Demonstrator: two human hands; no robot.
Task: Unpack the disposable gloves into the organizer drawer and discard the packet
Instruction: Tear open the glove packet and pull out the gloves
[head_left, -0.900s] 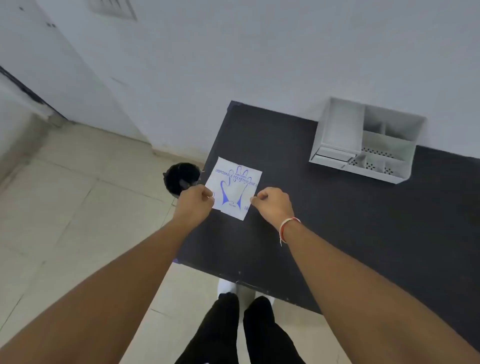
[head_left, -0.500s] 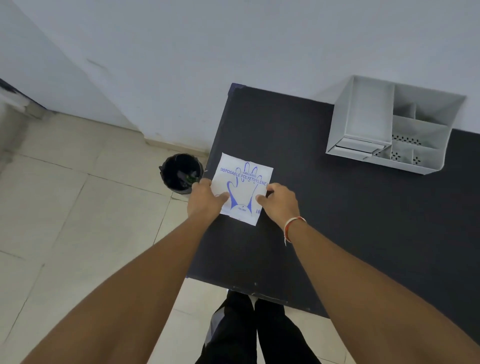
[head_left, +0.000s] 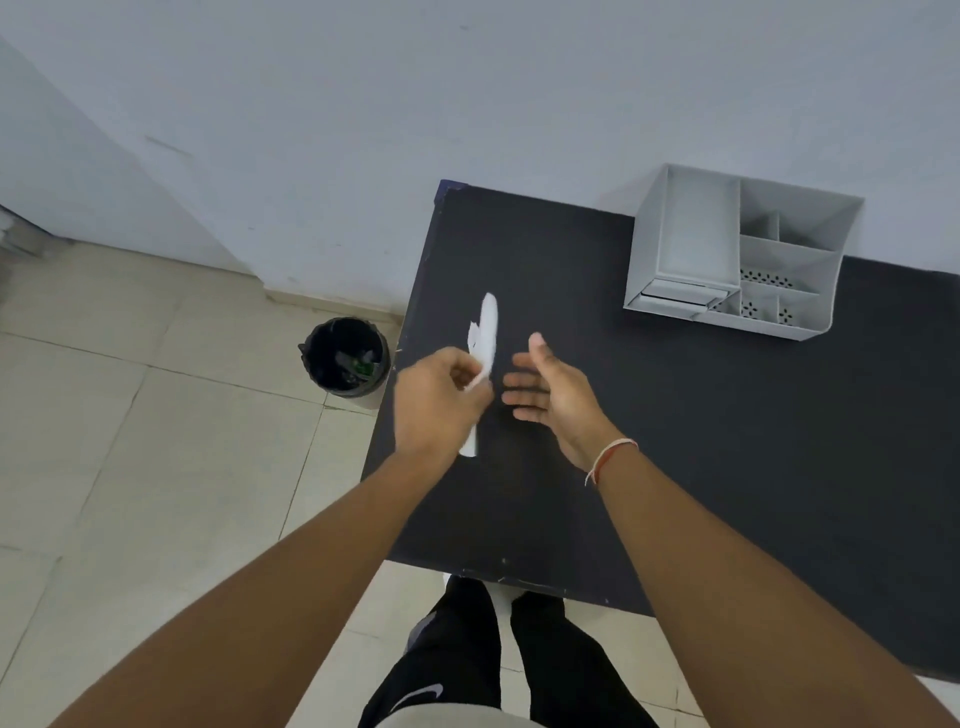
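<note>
My left hand (head_left: 441, 400) is shut on the white glove packet (head_left: 487, 332), which stands on edge above the black table (head_left: 701, 415) near its left side, so its blue print is hidden. A bit of the packet pokes out below my fist. Just to its right, my right hand (head_left: 556, 395) is open, palm turned toward the packet, not touching it. The grey organizer (head_left: 737, 260) sits at the back of the table against the wall, with a larger left compartment and smaller perforated ones on the right.
A black bin (head_left: 345, 358) with some rubbish inside stands on the tiled floor just left of the table. A white wall runs behind the table. My legs and shoes show below the table's front edge.
Both hands held the packet flat by its lower corners. Now the right hand has let go and opened, and the left hand has turned the packet up on edge.
</note>
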